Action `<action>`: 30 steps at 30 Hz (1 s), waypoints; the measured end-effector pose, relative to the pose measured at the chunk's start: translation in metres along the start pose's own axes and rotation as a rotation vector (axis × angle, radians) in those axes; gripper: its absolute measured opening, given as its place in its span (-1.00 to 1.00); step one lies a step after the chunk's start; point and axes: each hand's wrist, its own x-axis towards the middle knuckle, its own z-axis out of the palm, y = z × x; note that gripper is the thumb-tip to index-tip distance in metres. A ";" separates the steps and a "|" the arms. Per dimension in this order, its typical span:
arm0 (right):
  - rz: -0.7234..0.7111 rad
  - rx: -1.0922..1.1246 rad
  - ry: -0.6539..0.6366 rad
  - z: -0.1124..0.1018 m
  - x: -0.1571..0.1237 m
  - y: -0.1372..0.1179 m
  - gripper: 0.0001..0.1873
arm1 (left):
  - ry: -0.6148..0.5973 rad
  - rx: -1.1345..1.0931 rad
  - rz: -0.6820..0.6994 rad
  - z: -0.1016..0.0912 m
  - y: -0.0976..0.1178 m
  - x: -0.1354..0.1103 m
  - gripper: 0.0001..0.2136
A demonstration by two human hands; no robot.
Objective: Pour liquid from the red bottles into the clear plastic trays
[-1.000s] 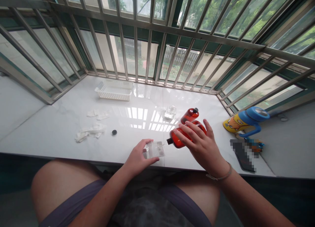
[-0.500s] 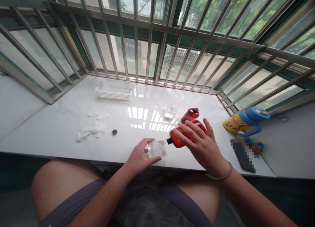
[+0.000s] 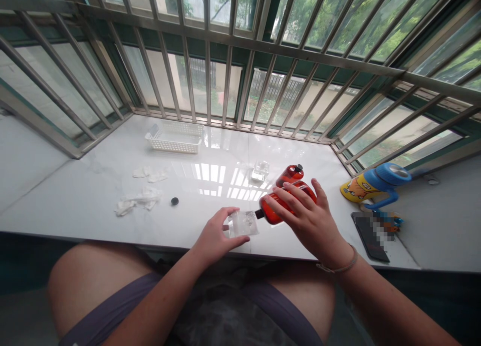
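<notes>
Behind the right hand — amber bottle

The glossy white stone worktop is carrying a white plastic basket, crumpled white tissues, a small round black cap, and a red-orange bottle.

Head view, forward-down; nearness hard to judge.

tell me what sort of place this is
Probably an enclosed home balcony: steel security bars over the windows, a white marble-look counter beneath them, and a cartoon-printed bottle with a blue cap.
</notes>
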 end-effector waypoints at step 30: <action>-0.144 -0.033 0.032 -0.018 0.018 0.008 -0.47 | -0.013 -0.035 -0.015 0.003 0.003 0.000 -0.33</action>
